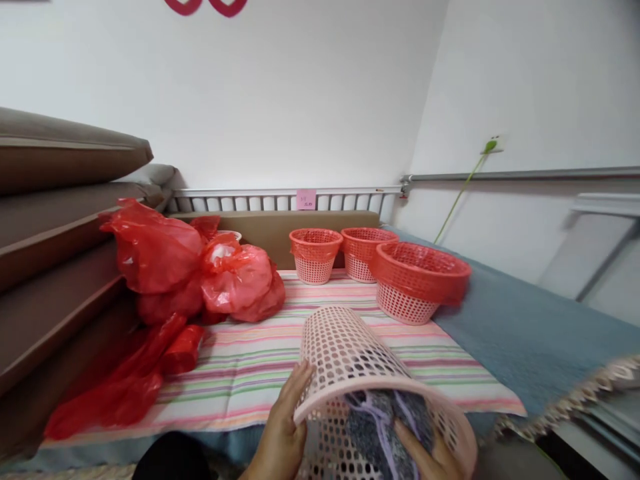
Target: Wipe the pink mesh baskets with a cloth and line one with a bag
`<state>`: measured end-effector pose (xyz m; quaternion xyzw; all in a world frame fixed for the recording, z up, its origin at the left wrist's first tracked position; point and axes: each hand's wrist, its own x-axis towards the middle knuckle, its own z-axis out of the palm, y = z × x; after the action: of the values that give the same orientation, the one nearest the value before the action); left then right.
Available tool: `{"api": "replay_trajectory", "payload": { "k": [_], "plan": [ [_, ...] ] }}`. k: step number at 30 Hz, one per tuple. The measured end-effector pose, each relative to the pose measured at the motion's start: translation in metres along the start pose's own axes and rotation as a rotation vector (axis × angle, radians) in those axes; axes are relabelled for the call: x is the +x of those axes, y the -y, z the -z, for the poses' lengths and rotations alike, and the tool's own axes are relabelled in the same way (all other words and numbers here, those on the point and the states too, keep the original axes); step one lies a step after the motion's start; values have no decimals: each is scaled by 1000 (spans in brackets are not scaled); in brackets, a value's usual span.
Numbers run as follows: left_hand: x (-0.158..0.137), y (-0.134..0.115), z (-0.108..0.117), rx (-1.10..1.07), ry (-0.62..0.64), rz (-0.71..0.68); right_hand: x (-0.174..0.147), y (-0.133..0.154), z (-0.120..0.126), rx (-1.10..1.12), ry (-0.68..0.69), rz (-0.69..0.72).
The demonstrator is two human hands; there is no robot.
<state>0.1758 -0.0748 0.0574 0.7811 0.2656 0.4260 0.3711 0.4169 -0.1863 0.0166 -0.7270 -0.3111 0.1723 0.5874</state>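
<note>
A pink plastic basket (345,333) with round holes lies tipped toward me on the striped cloth, its mouth facing my side. My left hand (285,427) grips its rim on the left. Inside the mouth, my right hand (430,457) is on a grey cloth (375,427) with purple edging. Its fingers press into the folds, and part of the hand is cut off by the frame's lower edge. The cloth lies against the basket's inner wall.
Red-lined baskets (315,250) stand at the back and right. Full red plastic bags (240,280) and a red bag roll (183,350) lie at left, beside stacked cushions (60,220). Beneath is a striped cloth (250,353); a green cable (460,200) runs down the right wall.
</note>
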Motion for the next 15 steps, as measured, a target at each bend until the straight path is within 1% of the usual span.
{"api": "replay_trajectory", "payload": {
  "k": [2,5,7,10,12,13,15],
  "plan": [
    [1,-5,-7,-35,-15,-7,9,8,-9,4,0,21],
    [0,-5,-12,-47,-9,-20,13,17,-31,-58,38,153],
    [-5,0,-13,-39,30,-60,3,17,-51,-125,139,263],
    [-13,11,-13,-18,71,-98,-25,10,-85,-203,419,405],
    [-13,16,-7,-13,46,-96,-37,5,-102,-241,566,468],
    [-10,19,-3,-18,24,-92,-38,4,-108,-251,598,488],
    [0,25,9,-41,-29,-72,-27,7,-114,-255,574,506]
  ]
}}
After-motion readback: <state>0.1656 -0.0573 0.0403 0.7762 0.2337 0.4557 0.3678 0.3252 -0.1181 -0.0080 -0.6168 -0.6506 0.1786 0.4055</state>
